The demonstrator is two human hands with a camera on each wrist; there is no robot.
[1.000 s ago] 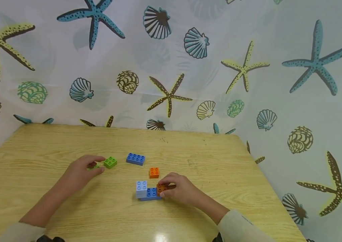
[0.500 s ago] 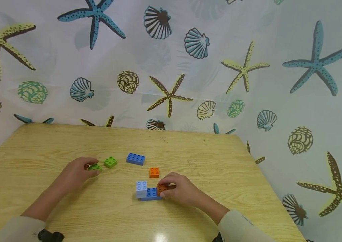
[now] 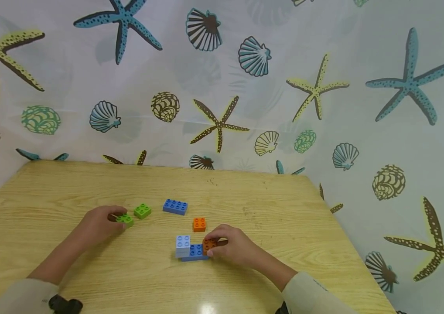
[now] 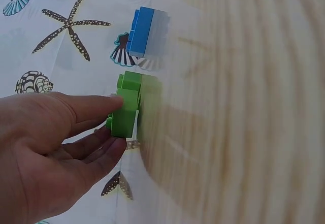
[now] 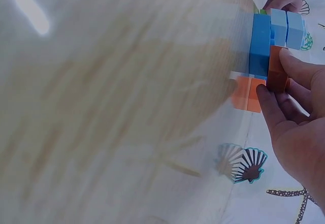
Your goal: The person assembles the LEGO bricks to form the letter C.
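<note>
The left hand point(image 3: 99, 224) pinches a green brick point(image 3: 126, 220) between thumb and fingers; the left wrist view shows that green brick point(image 4: 125, 113) at the fingertips of the hand point(image 4: 45, 153). Another green brick point(image 3: 142, 211) lies just beyond it. The right hand point(image 3: 234, 245) pinches an orange brick point(image 3: 208, 246) at the right end of a long blue brick point(image 3: 196, 252). A white block stack point(image 3: 183, 246) stands on the blue brick's left end. In the right wrist view the orange brick point(image 5: 277, 69) sits against the blue brick point(image 5: 260, 45), held by the hand point(image 5: 302, 117).
A loose orange brick point(image 3: 199, 224) lies just behind the blue-and-white assembly. Farther back is a second long blue brick point(image 3: 175, 206). The wooden table point(image 3: 245, 192) ends at a patterned cloth point(image 3: 214, 78) behind and to the right.
The left hand has drawn back from beside the farther green brick and closed its fingers round the nearer one, which has shifted slightly right. The right hand has stayed on the orange brick.
</note>
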